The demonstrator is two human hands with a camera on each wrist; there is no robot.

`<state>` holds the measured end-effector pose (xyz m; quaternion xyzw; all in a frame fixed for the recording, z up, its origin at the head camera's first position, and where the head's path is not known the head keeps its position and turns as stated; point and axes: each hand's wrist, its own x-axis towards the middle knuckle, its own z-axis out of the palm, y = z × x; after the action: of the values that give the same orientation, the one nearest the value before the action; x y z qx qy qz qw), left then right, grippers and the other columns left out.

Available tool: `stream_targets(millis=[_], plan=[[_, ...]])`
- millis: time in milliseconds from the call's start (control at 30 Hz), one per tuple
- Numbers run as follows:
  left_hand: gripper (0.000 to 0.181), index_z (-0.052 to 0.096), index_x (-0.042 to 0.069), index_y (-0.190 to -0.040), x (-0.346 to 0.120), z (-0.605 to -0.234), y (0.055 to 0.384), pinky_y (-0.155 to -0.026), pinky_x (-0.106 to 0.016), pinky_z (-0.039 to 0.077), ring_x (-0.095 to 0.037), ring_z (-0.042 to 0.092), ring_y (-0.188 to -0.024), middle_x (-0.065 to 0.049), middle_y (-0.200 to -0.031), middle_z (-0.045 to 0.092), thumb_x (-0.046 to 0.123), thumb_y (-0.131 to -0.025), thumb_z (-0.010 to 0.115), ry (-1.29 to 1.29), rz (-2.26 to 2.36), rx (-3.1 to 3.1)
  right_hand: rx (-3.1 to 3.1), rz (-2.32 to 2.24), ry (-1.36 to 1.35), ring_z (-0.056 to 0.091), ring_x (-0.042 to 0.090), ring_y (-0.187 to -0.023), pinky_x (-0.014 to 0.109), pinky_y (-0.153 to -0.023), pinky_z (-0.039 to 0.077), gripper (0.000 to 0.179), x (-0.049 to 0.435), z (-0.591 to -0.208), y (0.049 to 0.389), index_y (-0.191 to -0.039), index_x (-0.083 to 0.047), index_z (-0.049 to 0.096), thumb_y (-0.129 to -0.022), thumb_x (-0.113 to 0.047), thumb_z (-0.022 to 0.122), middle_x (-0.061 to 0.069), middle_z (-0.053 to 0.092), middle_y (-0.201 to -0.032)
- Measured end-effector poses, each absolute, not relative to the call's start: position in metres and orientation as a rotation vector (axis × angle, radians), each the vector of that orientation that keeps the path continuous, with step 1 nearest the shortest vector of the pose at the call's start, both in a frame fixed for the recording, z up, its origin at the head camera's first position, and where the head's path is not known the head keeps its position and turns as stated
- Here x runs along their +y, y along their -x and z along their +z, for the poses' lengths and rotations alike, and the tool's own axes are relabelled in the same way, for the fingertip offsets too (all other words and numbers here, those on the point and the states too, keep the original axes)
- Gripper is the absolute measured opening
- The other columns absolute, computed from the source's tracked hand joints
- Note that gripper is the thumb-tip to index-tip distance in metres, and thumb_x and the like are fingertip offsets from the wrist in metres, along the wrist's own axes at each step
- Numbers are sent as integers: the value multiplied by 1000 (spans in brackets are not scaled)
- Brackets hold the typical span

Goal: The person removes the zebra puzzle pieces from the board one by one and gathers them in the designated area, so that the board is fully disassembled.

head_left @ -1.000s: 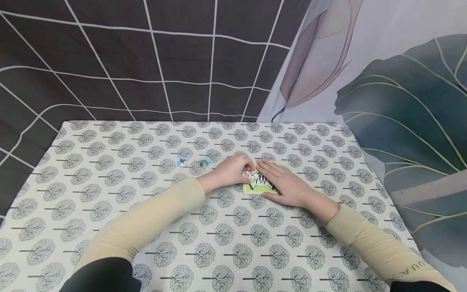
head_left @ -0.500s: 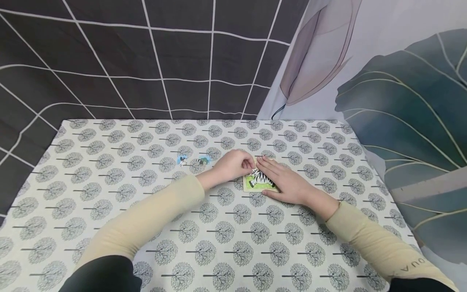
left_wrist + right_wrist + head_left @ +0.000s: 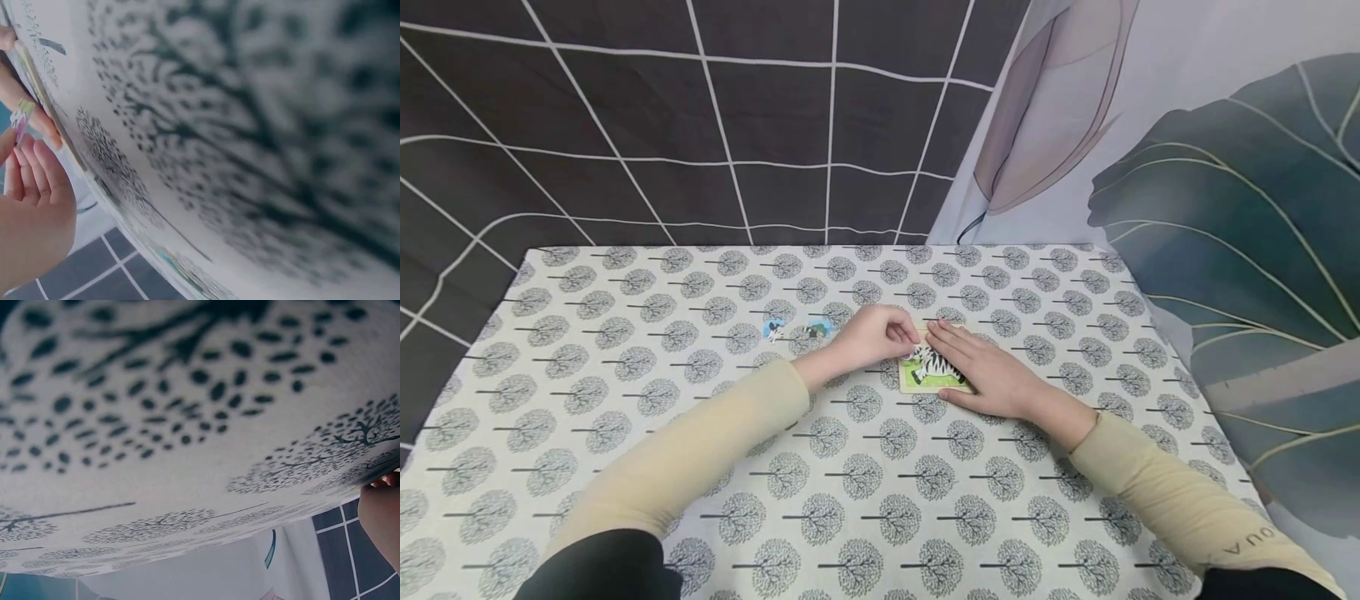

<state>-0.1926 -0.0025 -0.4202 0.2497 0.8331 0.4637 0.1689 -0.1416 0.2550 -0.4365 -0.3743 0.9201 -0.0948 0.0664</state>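
Apparently the work is past its middle: a small rectangular puzzle board with a pale wooden rim already shows much of a black-and-white striped zebra body on bright green ground. The board lies flat on the bench, which is covered in off-white fabric printed with dark round trees.

At the board's upper left corner, the left hand pinches a small pink, white and yellow-green puzzle piece between thumb and curled fingers; the left wrist view shows it tilted and raised, so I judge it not yet seated. Over the board's right part, the right hand rests with fingers extended, gripping nothing that I can see and probably steadying it.

Well to the left of the board lie two loose pieces, a blue one with black and white markings and a blue-and-green one with dark patches, apart from each other. Those presumably remain to be fitted; how much of the board's upper part is filled, I cannot tell, since the hands cover it.
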Motion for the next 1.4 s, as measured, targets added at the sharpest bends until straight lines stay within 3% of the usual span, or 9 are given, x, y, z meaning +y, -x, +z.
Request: stream_targets(millis=[800, 1400], plan=[[13, 77, 2, -102, -129, -411, 172, -91, -36, 64, -21, 74, -91, -13, -101, 78, 1, -89, 79, -560, 1179, 2429, 2754, -272, 1101, 20, 36, -165, 54, -134, 21, 88, 254, -434, 142, -168, -6, 22, -104, -53, 59, 14, 18, -178], [15, 78, 0, -105, -184, -405, 169, -87, -22, 58, -18, 72, -94, -15, -104, 78, 1, -90, 79, -428, 1104, 2468, 2757, -279, 1101, 20, 38, -164, 55, -134, 22, 87, 254, -433, 142, -168, -4, 23, -104, -51, 59, 16, 18, -177]])
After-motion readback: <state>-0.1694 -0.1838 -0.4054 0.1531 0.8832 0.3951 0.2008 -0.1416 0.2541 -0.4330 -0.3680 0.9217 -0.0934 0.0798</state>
